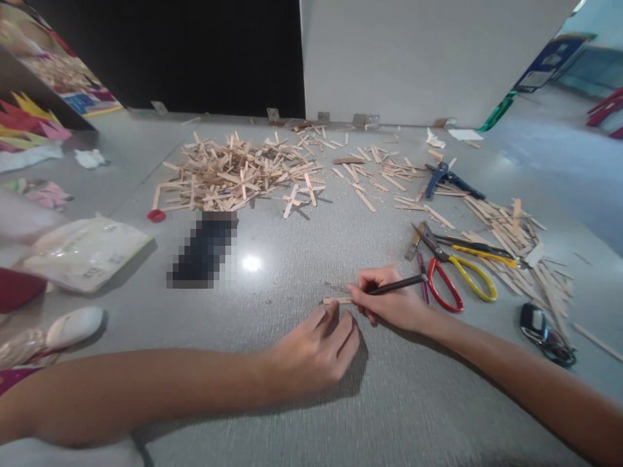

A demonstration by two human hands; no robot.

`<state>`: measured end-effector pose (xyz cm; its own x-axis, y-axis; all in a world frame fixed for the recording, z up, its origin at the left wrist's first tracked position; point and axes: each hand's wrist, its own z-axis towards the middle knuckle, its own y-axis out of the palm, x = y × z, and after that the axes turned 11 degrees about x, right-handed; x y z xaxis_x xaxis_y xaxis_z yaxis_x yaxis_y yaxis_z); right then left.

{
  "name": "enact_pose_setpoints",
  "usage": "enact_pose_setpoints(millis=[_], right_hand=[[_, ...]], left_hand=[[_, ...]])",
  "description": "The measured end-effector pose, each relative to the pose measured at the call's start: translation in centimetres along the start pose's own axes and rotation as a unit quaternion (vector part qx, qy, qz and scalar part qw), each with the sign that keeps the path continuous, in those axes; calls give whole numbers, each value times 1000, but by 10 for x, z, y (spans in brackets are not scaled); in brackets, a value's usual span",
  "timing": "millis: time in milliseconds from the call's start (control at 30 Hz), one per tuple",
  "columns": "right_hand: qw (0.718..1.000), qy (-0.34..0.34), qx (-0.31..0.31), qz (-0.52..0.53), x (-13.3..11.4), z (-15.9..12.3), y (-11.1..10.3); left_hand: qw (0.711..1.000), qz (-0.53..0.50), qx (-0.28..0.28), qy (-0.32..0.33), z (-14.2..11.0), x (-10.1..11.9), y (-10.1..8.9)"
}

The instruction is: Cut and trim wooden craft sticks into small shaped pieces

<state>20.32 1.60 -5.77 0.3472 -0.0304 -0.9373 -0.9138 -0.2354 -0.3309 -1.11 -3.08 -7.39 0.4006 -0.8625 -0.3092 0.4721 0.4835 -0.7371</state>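
A short wooden craft stick (pixel 339 300) lies flat on the grey table in front of me. The fingertips of my left hand (pixel 318 344) press on it from the near side, with the fingers curled. My right hand (pixel 389 301) grips a black pen (pixel 400 285) in a writing hold, at the right end of the stick. The pen's tip is hidden by the fingers. Just right of that hand lie scissors (pixel 450 269) with one red and one yellow handle, and a thin purple pen (pixel 423 279).
A large heap of craft sticks (pixel 238 172) lies at the back, with more scattered rightward. Blue-handled cutters (pixel 450 180) and yellow-black pliers (pixel 479 251) lie right. Dark keys (pixel 540 327) sit near my right forearm. At left are a plastic packet (pixel 90 253) and a red cap (pixel 156 215).
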Motion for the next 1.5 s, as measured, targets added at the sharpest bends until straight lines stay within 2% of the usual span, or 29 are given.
enact_pose_setpoints(millis=[233,500,1500], right_hand=[[1000,11,-12,-3,-3,1,1],[1000,15,-9,-2,-3,2,3],[999,-5,-23,-33,-4,3,-1]], left_hand=[[1000,5,25,-17,1,1,0],[1000,17,3,-5,0,1,-1],[1000,10,-1,-9,0,1,1]])
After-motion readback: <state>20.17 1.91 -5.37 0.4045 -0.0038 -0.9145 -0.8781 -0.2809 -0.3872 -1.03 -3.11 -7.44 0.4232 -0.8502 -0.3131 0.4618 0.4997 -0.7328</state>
